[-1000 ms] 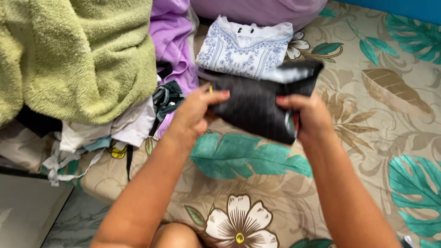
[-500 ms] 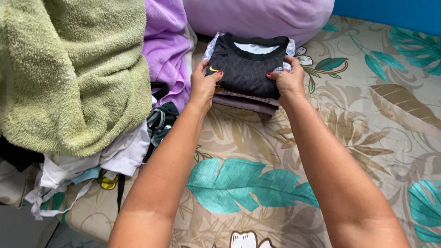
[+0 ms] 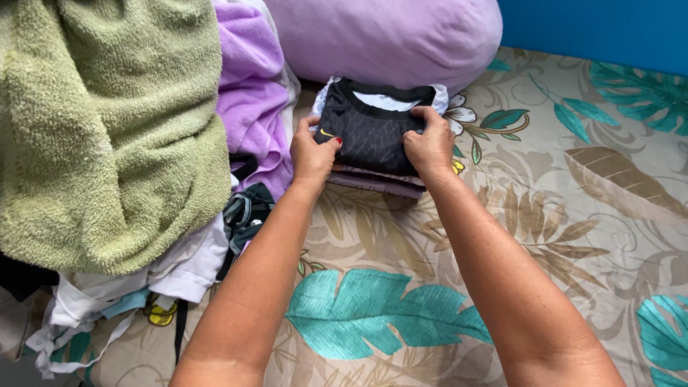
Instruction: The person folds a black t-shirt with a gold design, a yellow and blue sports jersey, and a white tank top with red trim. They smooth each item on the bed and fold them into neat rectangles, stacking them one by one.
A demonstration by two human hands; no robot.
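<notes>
A folded black shirt (image 3: 373,129) with a dark collar lies on top of a small stack of folded clothes (image 3: 376,183) on the bed. My left hand (image 3: 312,154) presses against the shirt's left edge, fingers curled on it. My right hand (image 3: 428,143) rests flat on its right side, fingers over the top. The white patterned garment beneath shows only at the edges (image 3: 438,97).
A lilac pillow (image 3: 387,39) lies just behind the stack. A green towel (image 3: 107,122) and a purple cloth (image 3: 251,93) top a heap of unfolded laundry (image 3: 179,265) at the left. The leaf-print bedsheet (image 3: 573,215) spreads to the right, with a blue wall (image 3: 595,29) behind.
A second ago I held the folded black shirt in the air in front of the stack. It now lies on the stack, and my hands have closed in on its sides.
</notes>
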